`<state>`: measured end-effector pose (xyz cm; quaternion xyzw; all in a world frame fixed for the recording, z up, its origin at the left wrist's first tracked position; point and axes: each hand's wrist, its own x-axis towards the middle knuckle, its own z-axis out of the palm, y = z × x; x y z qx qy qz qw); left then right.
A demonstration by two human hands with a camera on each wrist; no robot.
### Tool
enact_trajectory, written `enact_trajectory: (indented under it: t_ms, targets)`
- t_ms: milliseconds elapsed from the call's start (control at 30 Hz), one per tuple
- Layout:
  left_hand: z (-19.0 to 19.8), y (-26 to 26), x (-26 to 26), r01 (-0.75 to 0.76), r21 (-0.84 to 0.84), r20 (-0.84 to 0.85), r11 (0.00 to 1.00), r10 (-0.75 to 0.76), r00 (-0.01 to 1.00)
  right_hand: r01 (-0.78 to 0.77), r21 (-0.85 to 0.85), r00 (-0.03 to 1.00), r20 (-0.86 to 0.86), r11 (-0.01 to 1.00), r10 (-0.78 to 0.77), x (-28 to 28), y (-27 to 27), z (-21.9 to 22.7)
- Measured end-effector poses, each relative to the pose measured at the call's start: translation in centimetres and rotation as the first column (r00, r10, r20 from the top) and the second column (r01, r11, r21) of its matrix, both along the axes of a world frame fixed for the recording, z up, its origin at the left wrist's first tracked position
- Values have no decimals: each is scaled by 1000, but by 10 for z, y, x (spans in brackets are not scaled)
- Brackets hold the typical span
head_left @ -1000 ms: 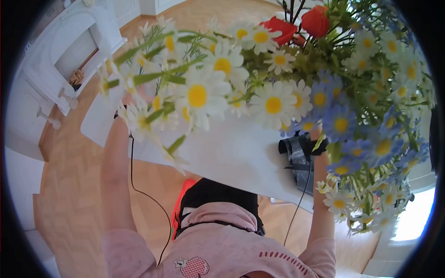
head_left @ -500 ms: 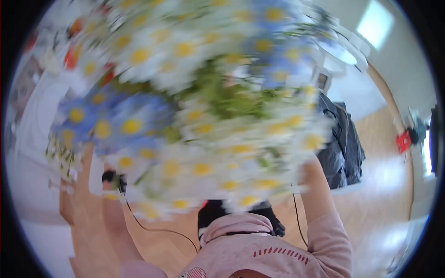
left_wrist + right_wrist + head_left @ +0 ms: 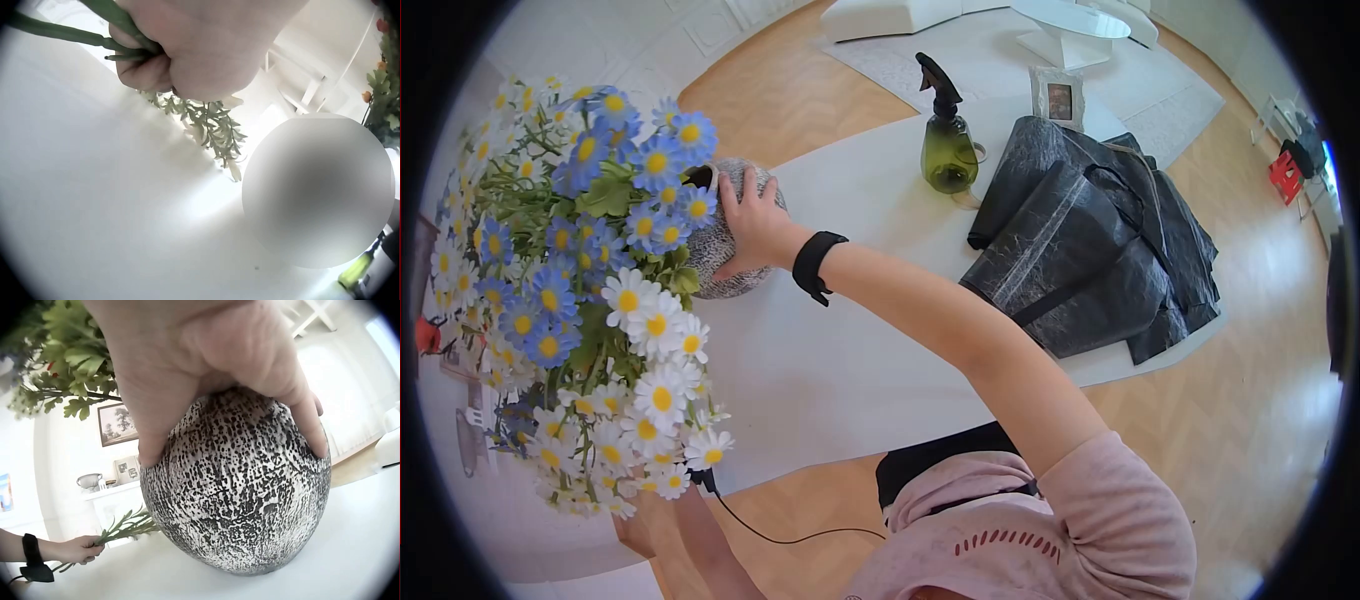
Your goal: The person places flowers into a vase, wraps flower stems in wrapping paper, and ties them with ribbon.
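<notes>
My left hand (image 3: pixel 206 50) makes a fist around thick green stems (image 3: pixel 119 40). Below the fist, leafy sprigs (image 3: pixel 215 128) hang in the left wrist view. In the head view a big bunch of white and blue daisies (image 3: pixel 655 398) hides that hand. Spread over a round, black-and-white textured vase (image 3: pixel 244 500), my right hand (image 3: pixel 755 225) grips it with fingers and thumb on either side. The vase's dark mouth shows beside the fingers in the head view, close to the flowers. The vase stands on the white table (image 3: pixel 820 390).
A green spray bottle (image 3: pixel 948 155) stands beyond the vase. To the right lie black plastic sheets (image 3: pixel 1090 260), with a small picture frame (image 3: pixel 1057 98) behind them. A cable (image 3: pixel 790 540) runs from the left wrist.
The view has turned right. The flower bunch has shifted from across the middle to the left, uncovering the vase and spray bottle. My right arm now reaches left, its hand on the vase.
</notes>
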<state>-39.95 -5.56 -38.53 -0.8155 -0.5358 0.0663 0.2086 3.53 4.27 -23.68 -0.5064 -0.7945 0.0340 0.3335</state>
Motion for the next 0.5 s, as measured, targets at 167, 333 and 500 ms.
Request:
enact_trajectory:
  t_ms: [167,333,500]
  targets:
    - [11,-7,27,53,138,23,989,-57,998,-18,-22,999,-32,1000,17,0,3,-1]
    - [33,-25,65,-57,32,206,998,49,977,16,-239,991,-124,971,-47,9,-23,26]
    - [59,-36,116,-311,-296,133,903,361,923,48,-117,990,-128,992,-63,7,-47,16]
